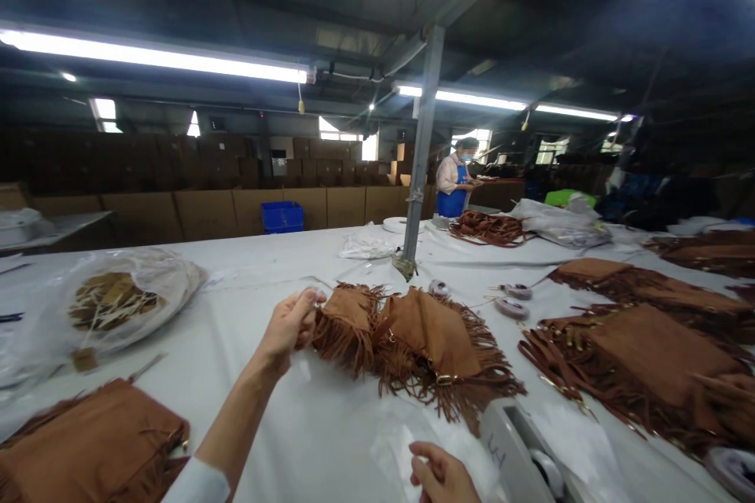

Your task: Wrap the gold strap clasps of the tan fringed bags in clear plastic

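Note:
My left hand (292, 321) is closed in a pinch at the left edge of a brown fringed bag (348, 318). What lies between its fingertips is too small to make out. Against that bag rests another brown fringed bag (440, 330) with gold-coloured metal fittings, both on the white table (283, 440). Low in the view, my right hand (442, 475) has curled fingers beside thin white wrapping (395, 440); whatever they may hold is hidden. Just right of that hand stands a grey tape dispenser (516, 440).
More brown fringed bags (661, 346) lie at right, another bag (100, 440) at lower left. A clear plastic sack (171, 291) holds tags. Tape rolls (512, 308) lie near a metal post (421, 149). Beyond the table, a person (453, 181) in a blue apron stands near brown straps (489, 228).

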### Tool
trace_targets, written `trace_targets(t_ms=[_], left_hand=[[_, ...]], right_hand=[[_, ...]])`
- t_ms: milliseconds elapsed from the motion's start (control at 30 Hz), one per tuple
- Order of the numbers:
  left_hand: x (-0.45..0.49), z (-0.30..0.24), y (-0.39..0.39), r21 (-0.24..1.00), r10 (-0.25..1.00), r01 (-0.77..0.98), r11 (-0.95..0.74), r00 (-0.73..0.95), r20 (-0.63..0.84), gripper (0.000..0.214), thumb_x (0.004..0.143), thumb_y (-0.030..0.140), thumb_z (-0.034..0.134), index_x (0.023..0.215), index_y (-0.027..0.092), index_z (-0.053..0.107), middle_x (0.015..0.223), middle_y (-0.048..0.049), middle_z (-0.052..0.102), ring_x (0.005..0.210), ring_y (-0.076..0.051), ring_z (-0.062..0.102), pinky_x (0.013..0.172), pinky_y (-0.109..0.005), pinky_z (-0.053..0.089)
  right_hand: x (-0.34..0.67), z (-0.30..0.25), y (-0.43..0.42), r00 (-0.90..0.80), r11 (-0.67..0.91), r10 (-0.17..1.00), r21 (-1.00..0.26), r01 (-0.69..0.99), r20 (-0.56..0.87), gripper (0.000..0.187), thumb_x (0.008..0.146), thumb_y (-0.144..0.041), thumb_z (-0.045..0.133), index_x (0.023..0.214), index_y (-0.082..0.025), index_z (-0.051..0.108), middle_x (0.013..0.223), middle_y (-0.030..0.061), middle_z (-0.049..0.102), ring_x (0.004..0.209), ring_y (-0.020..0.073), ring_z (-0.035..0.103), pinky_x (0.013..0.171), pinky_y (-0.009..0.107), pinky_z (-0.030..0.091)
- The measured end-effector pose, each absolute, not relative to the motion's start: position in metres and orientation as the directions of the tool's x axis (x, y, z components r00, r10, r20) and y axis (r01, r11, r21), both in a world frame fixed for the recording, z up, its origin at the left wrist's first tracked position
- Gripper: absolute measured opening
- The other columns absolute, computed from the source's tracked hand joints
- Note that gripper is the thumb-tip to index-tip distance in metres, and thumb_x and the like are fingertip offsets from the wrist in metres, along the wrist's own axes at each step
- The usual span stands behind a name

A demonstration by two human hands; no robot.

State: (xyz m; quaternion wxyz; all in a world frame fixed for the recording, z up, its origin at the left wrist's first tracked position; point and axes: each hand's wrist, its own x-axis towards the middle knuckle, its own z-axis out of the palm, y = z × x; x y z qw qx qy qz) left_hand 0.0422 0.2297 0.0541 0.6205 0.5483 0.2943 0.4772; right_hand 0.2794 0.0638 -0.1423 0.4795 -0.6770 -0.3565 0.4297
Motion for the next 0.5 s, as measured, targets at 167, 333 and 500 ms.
trace_targets(t_ms=[167,333,500], left_hand=[[-0.041,-0.012,0.15,0.97,0.935,-0.185,0.156,0.345,-0.084,0.046,0.076,0.059,0.06,0.091,0.016,0.056,0.047,0.015,0.016,0.036,-0.001,0.005,0.034,-0.013,0.007],[-0.078,-0.115,0.043,0.952,0.937,0.042,0.302,0.173,-0.305,0.061,0.068,0.074,0.054,0.082,0.015,0.058,0.039,0.0147,0.019,0.033,-0.002,0.01,0.037,-0.018,0.004],[-0.091,-0.133,-0.03,0.941,0.934,0.044,0.336,0.111,-0.339,0.064,0.065,0.077,0.054,0.075,0.014,0.06,0.042,0.0135,0.017,0.038,-0.003,0.011,0.041,-0.021,0.003]], right_hand=[[0.246,-0.156,0.067,0.31,-0.307,0.885,-0.936,-0.171,-0.347,0.049,0.063,-0.052,0.07,0.096,-0.017,0.061,0.064,0.0021,0.062,0.046,0.0116,0.055,0.039,0.02,0.038],[0.198,-0.19,0.051,0.248,-0.454,0.818,-0.847,-0.276,-0.52,0.053,0.066,-0.051,0.071,0.103,-0.016,0.055,0.065,0.0015,0.062,0.048,0.0111,0.058,0.042,0.02,0.045],[0.168,-0.183,0.04,0.295,-0.456,0.814,-0.865,-0.21,-0.5,0.056,0.065,-0.046,0.074,0.108,-0.018,0.053,0.069,0.0009,0.06,0.057,0.0162,0.063,0.045,0.025,0.052]])
